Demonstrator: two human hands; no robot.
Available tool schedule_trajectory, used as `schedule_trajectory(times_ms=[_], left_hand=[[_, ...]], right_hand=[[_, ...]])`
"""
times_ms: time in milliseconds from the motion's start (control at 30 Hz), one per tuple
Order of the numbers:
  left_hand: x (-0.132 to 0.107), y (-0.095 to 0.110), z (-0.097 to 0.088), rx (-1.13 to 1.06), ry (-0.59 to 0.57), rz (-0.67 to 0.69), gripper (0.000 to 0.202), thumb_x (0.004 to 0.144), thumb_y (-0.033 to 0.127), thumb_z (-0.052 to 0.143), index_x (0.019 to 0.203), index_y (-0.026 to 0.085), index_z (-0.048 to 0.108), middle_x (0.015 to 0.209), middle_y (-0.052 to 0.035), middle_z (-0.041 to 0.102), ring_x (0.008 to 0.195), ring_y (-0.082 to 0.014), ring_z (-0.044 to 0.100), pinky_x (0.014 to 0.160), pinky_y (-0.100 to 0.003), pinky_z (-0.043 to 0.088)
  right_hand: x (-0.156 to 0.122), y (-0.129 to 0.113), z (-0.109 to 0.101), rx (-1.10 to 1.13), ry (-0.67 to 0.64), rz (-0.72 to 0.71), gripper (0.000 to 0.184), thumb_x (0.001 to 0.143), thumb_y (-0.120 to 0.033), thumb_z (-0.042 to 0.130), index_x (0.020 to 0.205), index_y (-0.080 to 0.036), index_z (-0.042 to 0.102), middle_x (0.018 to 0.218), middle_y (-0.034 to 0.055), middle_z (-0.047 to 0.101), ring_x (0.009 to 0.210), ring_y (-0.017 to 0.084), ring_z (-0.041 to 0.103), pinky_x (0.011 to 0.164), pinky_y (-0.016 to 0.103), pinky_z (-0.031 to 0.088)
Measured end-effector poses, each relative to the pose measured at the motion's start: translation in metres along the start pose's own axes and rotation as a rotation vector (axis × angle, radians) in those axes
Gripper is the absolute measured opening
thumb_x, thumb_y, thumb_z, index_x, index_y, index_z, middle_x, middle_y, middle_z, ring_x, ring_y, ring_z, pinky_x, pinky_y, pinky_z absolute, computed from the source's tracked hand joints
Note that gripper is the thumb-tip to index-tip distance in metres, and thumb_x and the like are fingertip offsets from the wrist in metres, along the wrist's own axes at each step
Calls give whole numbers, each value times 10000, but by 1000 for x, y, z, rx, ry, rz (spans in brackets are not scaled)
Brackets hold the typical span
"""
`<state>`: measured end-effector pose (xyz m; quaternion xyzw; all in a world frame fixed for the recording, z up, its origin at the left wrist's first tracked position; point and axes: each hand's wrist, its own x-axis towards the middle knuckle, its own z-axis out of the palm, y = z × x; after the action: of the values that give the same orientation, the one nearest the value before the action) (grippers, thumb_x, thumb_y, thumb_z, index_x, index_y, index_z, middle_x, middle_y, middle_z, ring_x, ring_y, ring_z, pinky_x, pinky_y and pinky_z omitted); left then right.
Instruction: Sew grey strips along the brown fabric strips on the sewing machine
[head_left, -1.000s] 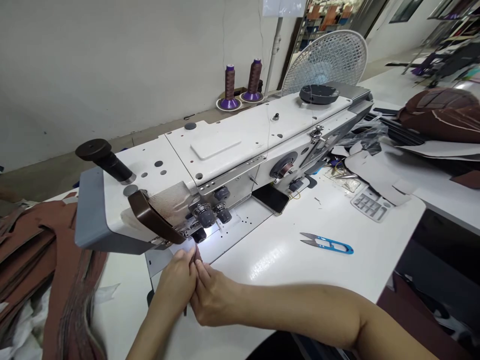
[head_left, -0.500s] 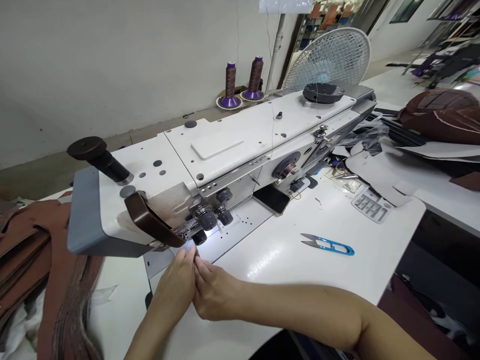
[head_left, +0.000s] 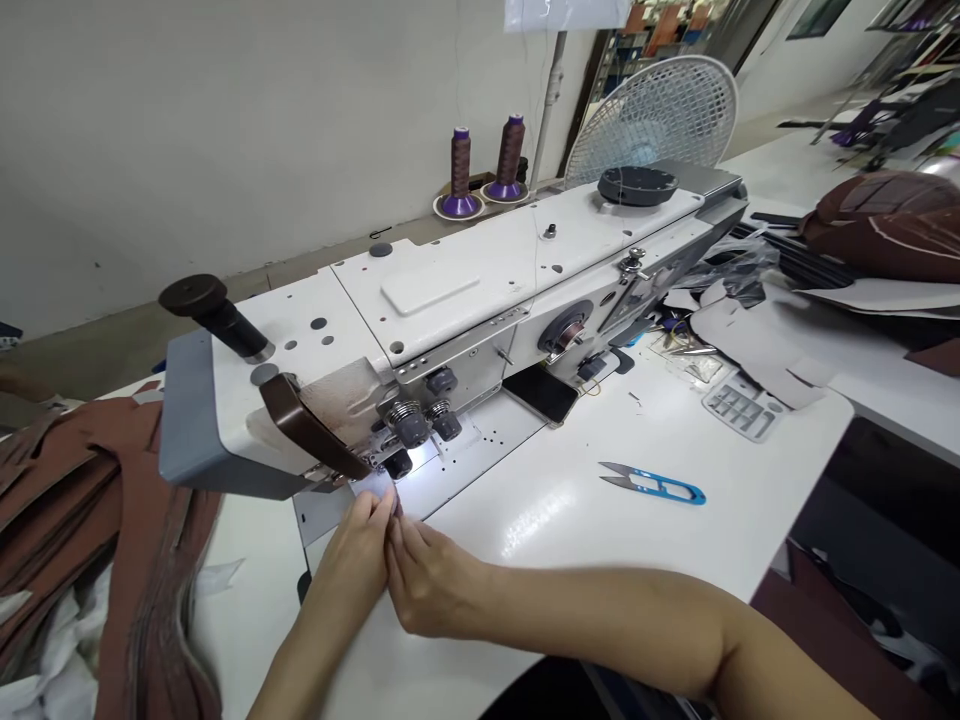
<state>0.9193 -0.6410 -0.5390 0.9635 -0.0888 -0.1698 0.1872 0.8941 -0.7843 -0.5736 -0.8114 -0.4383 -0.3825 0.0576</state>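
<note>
- Since the earlier frame my two hands have stayed pressed together at the needle; only the view has shifted a little, and the machine sits slightly further right in it.
- The brown piece (head_left: pixel 395 508) is a small scrap pinched between my fingertips, just in front of the lit needle area of the machine (head_left: pixel 450 320); most of it is hidden.
- My left hand (head_left: pixel 352 565) is closed, fingertips gripping the piece from the left.
- My right hand (head_left: pixel 431 585) is closed too, thumb and fingers pinching the same piece, touching the left hand.
- A brown strap (head_left: pixel 311 435) hangs across the machine head just above my hands.
- Blue snips (head_left: pixel 652 483) lie on the white table (head_left: pixel 570 520), well to the right of my hands.
- Brown cut pieces (head_left: pixel 67 520) pile up at the left edge.
- Two thread cones (head_left: pixel 484 165) stand behind the machine, a white fan (head_left: pixel 652 115) beside them.
</note>
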Motion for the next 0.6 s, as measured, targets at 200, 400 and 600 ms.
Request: schedule_trajectory(times_ms=[200,400,600], left_hand=[[-13,-15,21,99,223,167,325,928,174,371,1131,168,625,935,-74,576,905,-208,558,817,-313,488],[-13,-20,27,137,310,270,336,902,103,387,1148,161,609,947,-74,580,922,-204,545,830,-303,497],[2,-36,33,165,446,367,346,880,89,381,1087,165,647,834,-57,580,784,-189,547,659,-279,502]], right_hand=[[-5,-3,-11,80,-66,47,256,804,-27,432,893,48,660,797,249,682,646,251,624,466,318,438],[-5,6,-6,205,-97,54,249,805,-1,404,889,43,634,722,186,639,615,227,572,485,324,446],[-5,11,3,242,-141,50,267,831,11,367,899,34,624,761,183,640,668,233,582,548,331,480]])
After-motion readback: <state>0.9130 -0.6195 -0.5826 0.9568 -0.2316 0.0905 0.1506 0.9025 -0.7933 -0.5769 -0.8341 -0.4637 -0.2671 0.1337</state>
